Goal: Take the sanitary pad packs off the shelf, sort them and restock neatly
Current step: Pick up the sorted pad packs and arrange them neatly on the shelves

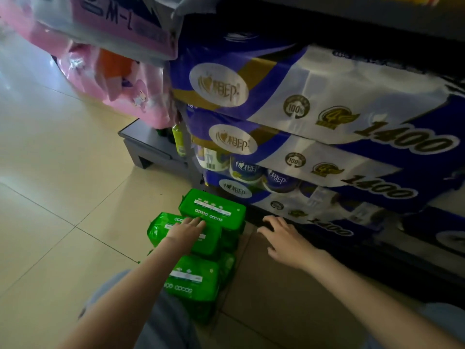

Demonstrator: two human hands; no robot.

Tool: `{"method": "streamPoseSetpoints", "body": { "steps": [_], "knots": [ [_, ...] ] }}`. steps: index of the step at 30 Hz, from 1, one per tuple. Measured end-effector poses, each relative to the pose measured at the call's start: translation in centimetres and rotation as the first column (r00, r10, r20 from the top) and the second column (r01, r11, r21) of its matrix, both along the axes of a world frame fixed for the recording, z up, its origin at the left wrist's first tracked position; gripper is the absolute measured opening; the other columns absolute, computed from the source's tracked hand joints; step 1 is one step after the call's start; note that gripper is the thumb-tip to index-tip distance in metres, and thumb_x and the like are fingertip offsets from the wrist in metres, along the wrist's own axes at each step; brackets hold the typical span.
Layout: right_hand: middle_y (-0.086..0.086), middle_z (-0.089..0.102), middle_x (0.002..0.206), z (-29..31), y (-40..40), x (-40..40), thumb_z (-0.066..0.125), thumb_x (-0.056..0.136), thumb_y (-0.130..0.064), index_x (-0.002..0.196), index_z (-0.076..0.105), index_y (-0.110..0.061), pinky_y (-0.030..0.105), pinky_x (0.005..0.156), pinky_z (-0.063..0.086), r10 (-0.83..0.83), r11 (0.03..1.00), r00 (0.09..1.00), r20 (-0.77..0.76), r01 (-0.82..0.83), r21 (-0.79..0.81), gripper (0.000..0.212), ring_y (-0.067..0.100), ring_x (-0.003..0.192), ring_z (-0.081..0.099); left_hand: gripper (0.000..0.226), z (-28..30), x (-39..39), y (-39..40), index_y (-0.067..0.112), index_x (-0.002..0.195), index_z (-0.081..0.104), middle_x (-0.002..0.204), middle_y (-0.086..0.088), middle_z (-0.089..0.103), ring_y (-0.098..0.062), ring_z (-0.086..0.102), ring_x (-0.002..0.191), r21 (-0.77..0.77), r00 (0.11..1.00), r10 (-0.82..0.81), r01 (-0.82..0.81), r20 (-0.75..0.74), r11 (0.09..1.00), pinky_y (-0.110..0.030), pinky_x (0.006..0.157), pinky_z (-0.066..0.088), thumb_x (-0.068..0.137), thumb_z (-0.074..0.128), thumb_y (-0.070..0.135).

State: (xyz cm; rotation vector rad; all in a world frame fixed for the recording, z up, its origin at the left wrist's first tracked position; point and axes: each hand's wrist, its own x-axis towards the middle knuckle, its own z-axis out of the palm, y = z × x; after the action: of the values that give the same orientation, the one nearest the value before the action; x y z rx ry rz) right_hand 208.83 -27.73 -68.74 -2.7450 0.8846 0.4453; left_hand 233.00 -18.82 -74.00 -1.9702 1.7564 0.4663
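While three green sanitary pad packs lay on the tiled floor (63, 172) close to the foot of the shelf (377, 248), the left hand (186, 231) rested flat on the middle pack (161, 226), fingers straight, its grip released. Its fingertips reached the far pack (214, 210), which partly overlapped the middle one. Just below them sat the near pack (193, 278). With fingers spread and grasping nothing, the right hand (284, 239) hovered near the shelf's dark bottom edge, beneath stacked toilet paper packs (314, 102)
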Motion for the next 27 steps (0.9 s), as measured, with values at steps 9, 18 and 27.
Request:
{"method": "streamPoseSetpoints", "body": {
  "steps": [9,18,27],
  "knots": [
    [0.01,-0.013,0.157,-5.0,-2.0,6.0,0.06,0.091,-0.028,0.151,0.012,-0.021,0.045,0.115,0.017,-0.095,0.989,0.993,-0.065,0.101,0.104,0.078,0.03,0.145,-0.001,0.1,-1.4,0.3,-1.0,0.013,0.15,0.006,0.153,-0.008,0.024,-0.026,0.023,0.14,-0.026,0.998,-0.038,0.037,-0.042,0.999,-0.034,0.115,0.021,0.077,0.074,0.017],
    [0.015,0.02,0.149,-7.9,-2.2,11.8,0.067,0.084,-0.033,0.146,0.014,-0.017,0.046,0.11,0.023,-0.225,0.974,0.973,-0.051,0.225,-0.012,0.083,0.034,0.138,0.02,0.09,-2.4,0.5,-1.5,0.015,0.15,0.009,0.148,-0.011,0.033,-0.027,0.032,0.135,-0.023,0.995,0.014,-0.017,-0.099,1.0,-0.036,0.111,0.03,0.082,0.068,0.01],
    [0.002,0.054,0.107,2.0,-3.9,3.0,0.064,0.081,-0.048,0.103,0.047,-0.018,0.033,0.072,0.043,-0.314,0.941,0.949,-0.029,0.316,0.124,0.041,0.017,0.092,0.05,0.089,-0.5,0.2,-3.8,0.015,0.147,0.024,0.147,-0.008,0.035,-0.027,0.037,0.134,0.078,0.995,-0.077,0.082,-0.061,0.994,-0.038,0.107,0.037,0.076,0.077,0.022]
  ]
}}
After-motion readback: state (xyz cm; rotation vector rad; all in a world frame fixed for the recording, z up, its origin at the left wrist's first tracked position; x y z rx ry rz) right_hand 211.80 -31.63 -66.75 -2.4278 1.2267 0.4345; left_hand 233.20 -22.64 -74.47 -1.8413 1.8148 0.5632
